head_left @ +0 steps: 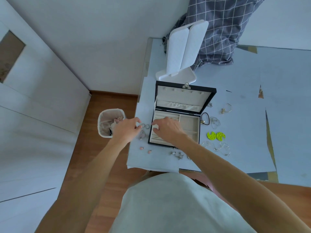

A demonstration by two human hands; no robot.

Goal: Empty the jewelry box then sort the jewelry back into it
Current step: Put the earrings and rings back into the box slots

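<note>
Fingers (155, 126) of the right hand (166, 129) curl over the ring rolls at the left of the open jewelry box (175, 130); whether they pinch anything, cannot tell. Left hand (127, 132) pinches at small rings (145, 126) on the counter (244, 128), just left of the box. Risk: rings lie near the counter's left edge, waste bin (110, 122) below; a nudge could roll one off. Open room lies right and far, beyond the green earrings (216, 136).

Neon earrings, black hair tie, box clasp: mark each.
neon earrings (211, 136), head view, face of the left disc
black hair tie (208, 117), head view, right side of loop
box clasp (186, 85), head view, metal latch on lid edge
</note>
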